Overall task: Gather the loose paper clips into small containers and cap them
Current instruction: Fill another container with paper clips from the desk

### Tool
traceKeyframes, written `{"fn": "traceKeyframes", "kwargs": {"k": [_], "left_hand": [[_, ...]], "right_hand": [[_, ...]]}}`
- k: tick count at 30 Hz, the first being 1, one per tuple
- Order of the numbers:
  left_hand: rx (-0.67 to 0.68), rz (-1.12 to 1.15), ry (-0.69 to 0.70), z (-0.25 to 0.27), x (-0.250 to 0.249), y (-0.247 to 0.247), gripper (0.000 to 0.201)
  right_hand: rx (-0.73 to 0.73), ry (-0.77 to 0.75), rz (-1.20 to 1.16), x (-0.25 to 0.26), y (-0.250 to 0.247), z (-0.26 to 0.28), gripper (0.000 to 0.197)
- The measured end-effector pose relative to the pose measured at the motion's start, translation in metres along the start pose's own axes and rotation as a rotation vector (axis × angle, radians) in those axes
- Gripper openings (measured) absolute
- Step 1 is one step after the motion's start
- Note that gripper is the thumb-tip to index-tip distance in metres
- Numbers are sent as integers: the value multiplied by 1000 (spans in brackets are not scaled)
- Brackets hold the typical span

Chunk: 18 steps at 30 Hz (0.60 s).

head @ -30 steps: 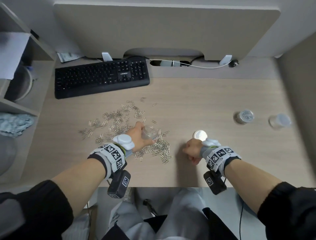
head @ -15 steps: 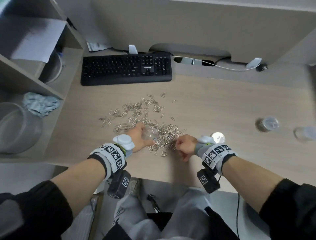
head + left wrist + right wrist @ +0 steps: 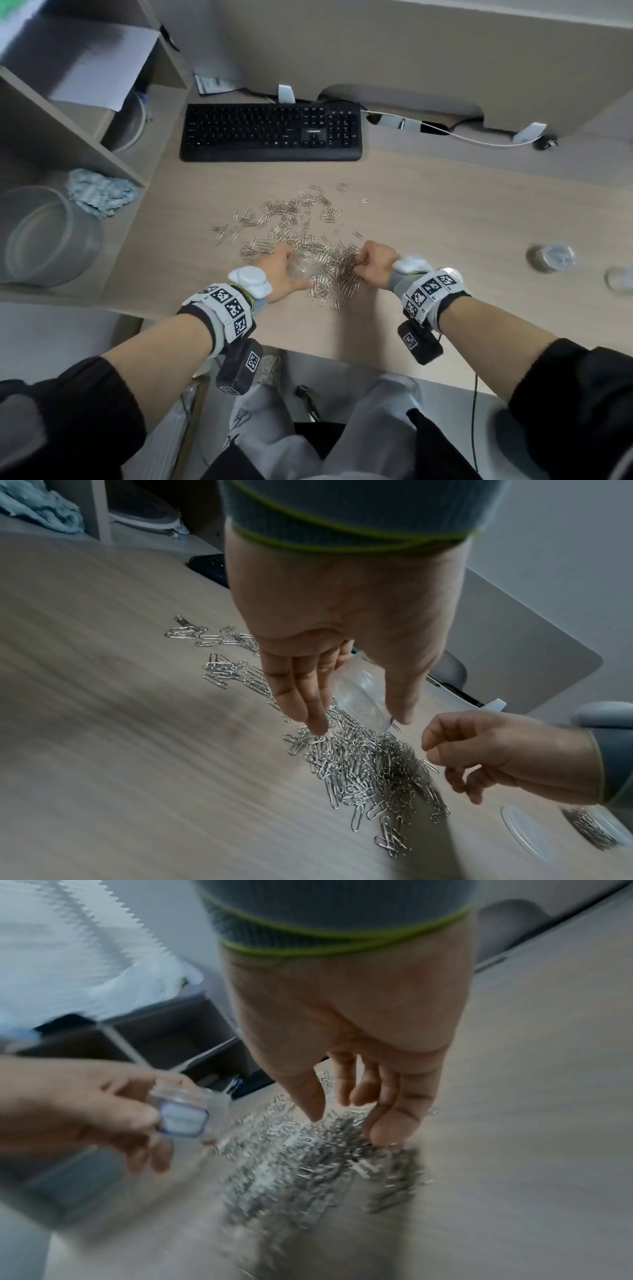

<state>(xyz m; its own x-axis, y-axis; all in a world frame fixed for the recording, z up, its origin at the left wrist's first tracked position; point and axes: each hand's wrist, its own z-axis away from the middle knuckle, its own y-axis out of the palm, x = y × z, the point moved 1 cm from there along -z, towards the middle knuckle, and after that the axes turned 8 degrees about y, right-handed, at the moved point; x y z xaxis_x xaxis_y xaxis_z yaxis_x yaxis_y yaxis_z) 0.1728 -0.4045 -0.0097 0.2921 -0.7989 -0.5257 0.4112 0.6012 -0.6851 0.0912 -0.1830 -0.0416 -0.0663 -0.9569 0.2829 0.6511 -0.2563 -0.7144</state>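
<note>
A heap of silver paper clips (image 3: 337, 270) lies on the desk (image 3: 445, 219), and more clips (image 3: 291, 212) are strewn toward the keyboard. My left hand (image 3: 296, 270) grips a small clear container (image 3: 305, 263) tilted at the heap's left edge; in the left wrist view this container (image 3: 356, 693) sits between thumb and fingers. My right hand (image 3: 358, 263) hangs over the heap's right side. Its loosely curled fingertips (image 3: 387, 1131) touch the clips (image 3: 308, 1172), with a gap to the thumb. A white lid (image 3: 450, 274) lies just behind the right wrist.
A capped container holding clips (image 3: 551, 257) and another clear container (image 3: 620, 279) stand at the right. A black keyboard (image 3: 270, 132) lies at the back with a white cable (image 3: 479, 140). Shelves with a crumpled cloth (image 3: 99, 197) and a clear tub (image 3: 44, 236) stand at the left.
My right hand has moved left, from beside the white lid onto the heap of clips. The left hand still holds the clear container in place. The head view has swung left.
</note>
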Motion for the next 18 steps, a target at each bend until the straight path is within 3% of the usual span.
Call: {"fn": "traceKeyframes", "kwargs": {"k": [3, 6, 9, 11, 15, 18], "left_hand": [[3, 8, -4, 1, 3, 0, 81], [0, 22, -6, 2, 5, 0, 79], [8, 40, -17, 3, 9, 0, 76], [-7, 53, -24, 5, 13, 0, 75], [3, 46, -35, 6, 20, -1, 76], [0, 33, -47, 6, 24, 0, 77]], "right_hand": [[-80, 22, 249, -17, -5, 0, 63], [-57, 84, 371, -19, 1, 0, 87], [-45, 47, 411, 3, 17, 2, 101], [-70, 32, 469, 24, 29, 6, 96], [-99, 72, 526, 55, 38, 2, 52], [-28, 43, 498, 58, 36, -5, 42]]}}
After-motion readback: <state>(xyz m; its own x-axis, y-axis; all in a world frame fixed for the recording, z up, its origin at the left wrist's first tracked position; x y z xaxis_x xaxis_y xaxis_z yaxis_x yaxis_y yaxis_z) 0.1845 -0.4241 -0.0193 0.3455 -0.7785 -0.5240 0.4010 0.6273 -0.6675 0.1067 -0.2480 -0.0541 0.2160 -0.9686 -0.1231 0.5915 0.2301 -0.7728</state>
